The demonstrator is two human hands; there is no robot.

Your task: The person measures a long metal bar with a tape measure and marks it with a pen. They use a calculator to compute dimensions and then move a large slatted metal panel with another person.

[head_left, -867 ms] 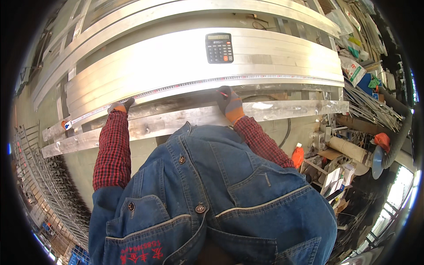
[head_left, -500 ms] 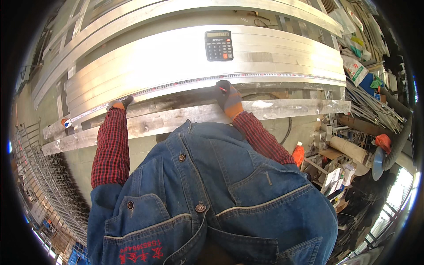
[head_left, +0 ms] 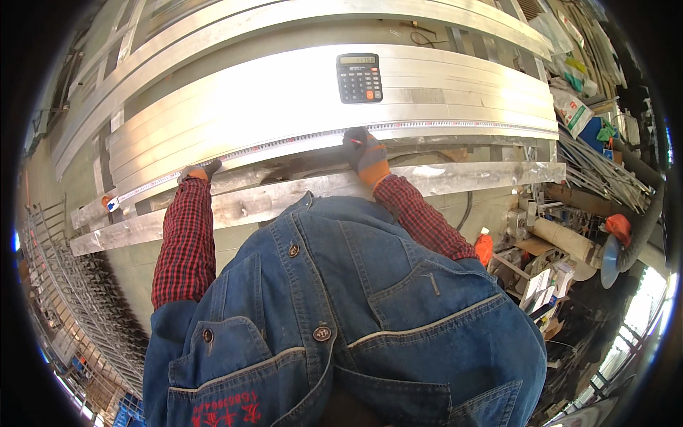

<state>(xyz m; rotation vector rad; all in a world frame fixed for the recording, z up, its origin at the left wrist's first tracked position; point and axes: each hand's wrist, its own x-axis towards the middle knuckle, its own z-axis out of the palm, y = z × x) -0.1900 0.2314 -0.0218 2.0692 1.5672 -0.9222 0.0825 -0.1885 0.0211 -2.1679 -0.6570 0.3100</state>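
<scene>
Tape measure (head_left: 284, 146) lies drawn out along the near edge of the stacked aluminium profiles (head_left: 284, 99), its long axis running left to right across the bench (head_left: 462, 206) and bending with the lens. Its left end, with a small orange and blue tip, sits near the left end of the stack. From the tape, the left hand (head_left: 198, 171) is just on the near side, toward that left end, gloved fingers pressed down at or beside the strip. The right hand (head_left: 364, 153) is further right along the same strip, about midway, fingertips on the tape's edge and apparently pinching or pinning it; whether that grip is clenched on the tape or only pressing it flat I cannot tell. Both hands thus bear on one line, well apart from each other.

Beyond the tape, on top of the stack and just behind the right hand, rests a black calculator (head_left: 359, 77). On the near side of the tape runs a long, duller metal bar (head_left: 484, 174), parallel to it.
</scene>
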